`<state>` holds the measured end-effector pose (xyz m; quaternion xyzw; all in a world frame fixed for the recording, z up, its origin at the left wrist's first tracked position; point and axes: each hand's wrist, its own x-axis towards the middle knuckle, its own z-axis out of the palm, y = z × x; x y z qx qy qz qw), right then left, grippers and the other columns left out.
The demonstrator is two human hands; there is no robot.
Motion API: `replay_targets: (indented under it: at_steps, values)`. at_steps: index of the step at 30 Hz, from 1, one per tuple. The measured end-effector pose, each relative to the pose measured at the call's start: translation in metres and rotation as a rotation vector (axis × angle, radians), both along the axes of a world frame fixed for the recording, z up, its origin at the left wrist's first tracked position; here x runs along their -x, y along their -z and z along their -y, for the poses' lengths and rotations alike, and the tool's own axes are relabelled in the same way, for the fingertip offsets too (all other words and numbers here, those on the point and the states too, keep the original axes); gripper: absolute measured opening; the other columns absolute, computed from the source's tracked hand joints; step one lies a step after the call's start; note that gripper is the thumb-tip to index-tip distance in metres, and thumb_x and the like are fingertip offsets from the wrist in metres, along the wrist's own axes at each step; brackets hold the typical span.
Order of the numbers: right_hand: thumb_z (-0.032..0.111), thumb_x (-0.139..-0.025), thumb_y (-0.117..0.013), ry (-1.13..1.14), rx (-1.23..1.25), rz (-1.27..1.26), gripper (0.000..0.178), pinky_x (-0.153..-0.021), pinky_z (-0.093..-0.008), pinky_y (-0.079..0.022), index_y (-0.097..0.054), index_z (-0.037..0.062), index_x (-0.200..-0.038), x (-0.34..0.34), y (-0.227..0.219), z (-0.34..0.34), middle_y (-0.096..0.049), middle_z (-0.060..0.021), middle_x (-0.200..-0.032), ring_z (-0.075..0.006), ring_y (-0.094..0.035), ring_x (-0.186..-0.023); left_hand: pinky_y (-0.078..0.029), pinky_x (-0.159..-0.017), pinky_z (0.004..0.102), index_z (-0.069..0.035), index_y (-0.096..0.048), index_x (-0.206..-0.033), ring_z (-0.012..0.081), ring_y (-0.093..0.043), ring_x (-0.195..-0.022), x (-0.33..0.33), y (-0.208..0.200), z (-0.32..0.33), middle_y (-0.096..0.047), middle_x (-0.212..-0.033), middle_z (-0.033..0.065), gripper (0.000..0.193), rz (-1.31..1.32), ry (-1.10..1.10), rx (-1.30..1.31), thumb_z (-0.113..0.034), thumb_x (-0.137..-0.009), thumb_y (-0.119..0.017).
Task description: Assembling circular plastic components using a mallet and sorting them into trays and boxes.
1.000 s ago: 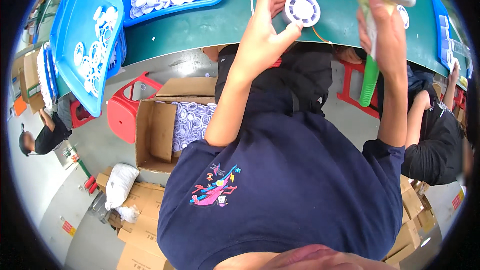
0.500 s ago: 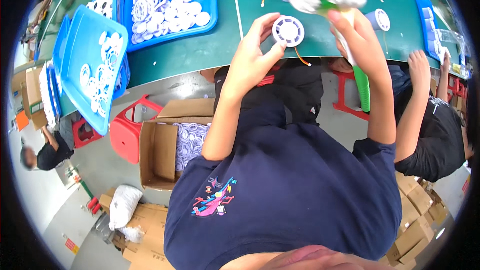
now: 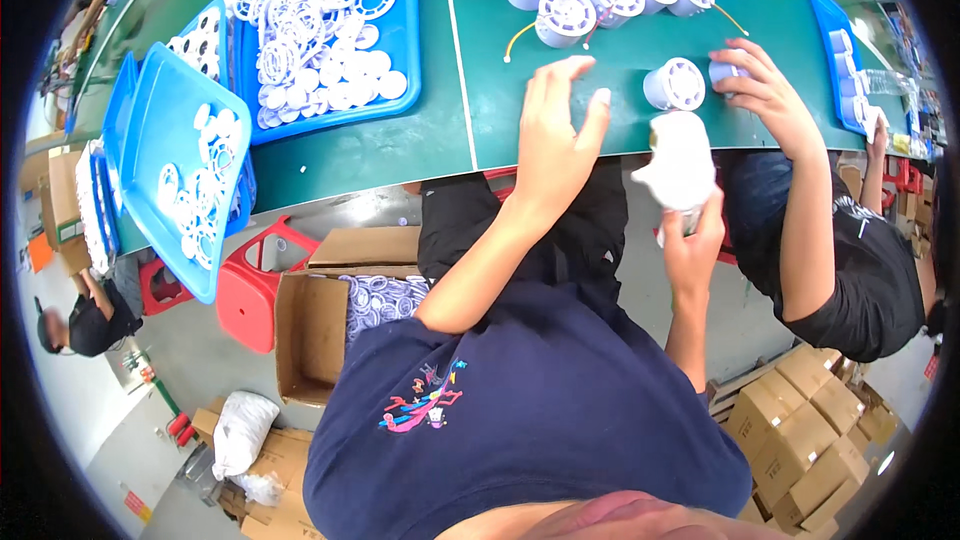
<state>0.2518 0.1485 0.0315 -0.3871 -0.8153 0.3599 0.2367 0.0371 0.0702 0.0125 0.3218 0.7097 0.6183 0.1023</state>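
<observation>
My left hand [image 3: 555, 145] hovers over the table's near edge, open, fingers apart, with nothing in it. Beyond the table edge my right hand [image 3: 693, 240] grips a white cloth-like bundle [image 3: 682, 162] by its lower end; what is inside the bundle is hidden. Just past the bundle, a white cylindrical part [image 3: 682, 85] with a slotted round end lies on the green table. To its right, another person's hand [image 3: 772, 100] has its fingers around a similar white part [image 3: 724, 72].
Several white cylinders [image 3: 565, 12] with thin wires stand at the far side of the green table [image 3: 500, 100]. A blue tray [image 3: 410, 60] of white rings and discs is at left, beside a tilted blue tray [image 3: 135, 130]. Below are a cardboard box [image 3: 310, 330] and red stool [image 3: 245, 310].
My left hand has let go of the round white part. My right hand has brought the white bundle down toward me. Another person's hand has reached in from the right.
</observation>
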Motion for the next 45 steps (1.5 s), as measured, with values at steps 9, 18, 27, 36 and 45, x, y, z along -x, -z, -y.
replay_targets:
  at_steps: [9, 18, 27, 36, 45]
  values:
    - [0.011, -0.087, -0.083, -0.297, -0.346, -0.044, 0.058, -0.075, -0.046, -0.053, -0.06, -0.0011, -0.139, 0.079, -0.001, -0.022, -0.064, -0.02, -0.1, -0.0385, -0.066, -0.088, -0.039, -0.11, 0.0486, -0.001, -0.047, -0.147, 0.0385, -0.052, -0.13, 0.049, 0.0, -0.025, -0.057, -0.138, 0.0209, 0.076, -0.153, -0.245, 0.185, -0.025, -0.084, -0.084]
    - [0.019, -0.091, -0.081, -0.126, -0.361, 0.031, 0.051, -0.083, -0.0482, -0.052, -0.063, 0.0047, -0.137, 0.1, -0.004, -0.03, -0.065, -0.0198, -0.106, -0.0402, -0.065, -0.097, -0.045, -0.096, 0.0455, -0.003, -0.059, -0.128, 0.0336, -0.066, -0.11, 0.065, 0.011, -0.024, -0.07, -0.117, 0.0165, 0.062, -0.314, -0.243, 0.152, -0.024, -0.079, -0.089]
    - [0.026, -0.092, -0.079, -0.022, -0.617, 0.356, 0.053, -0.09, -0.0457, -0.051, -0.065, 0.0165, -0.143, 0.087, -0.012, -0.073, -0.064, -0.0131, -0.114, -0.035, -0.061, -0.101, -0.046, -0.105, 0.046, 0.001, -0.048, -0.145, 0.0381, -0.057, -0.122, 0.045, 0.001, 0.061, -0.059, -0.131, 0.021, 0.079, -0.314, -0.233, 0.24, -0.02, -0.081, -0.088]
    - [0.013, -0.093, -0.077, 0.038, -0.332, -0.069, 0.032, -0.091, -0.041, -0.05, -0.071, 0.0018, -0.122, 0.114, -0.048, -0.001, -0.067, -0.0125, -0.11, -0.0276, -0.065, -0.101, -0.045, -0.1, 0.0469, -0.001, -0.049, -0.138, 0.0394, -0.06, -0.116, 0.046, 0.011, 0.065, -0.062, -0.125, 0.02, 0.07, -0.235, -0.242, 0.112, -0.016, -0.081, -0.088]
    - [0.043, -0.085, -0.079, -0.784, -0.89, 0.255, 0.041, -0.087, -0.0423, -0.047, -0.072, 0.0091, -0.107, 0.285, -0.019, 0.087, -0.064, -0.0111, -0.106, -0.0303, -0.059, -0.103, -0.046, -0.106, 0.0428, 0.001, -0.055, -0.141, 0.0319, -0.057, -0.125, 0.048, 0.034, 0.056, -0.059, -0.137, 0.0162, 0.075, -0.365, -0.257, 0.072, -0.028, -0.082, -0.09]
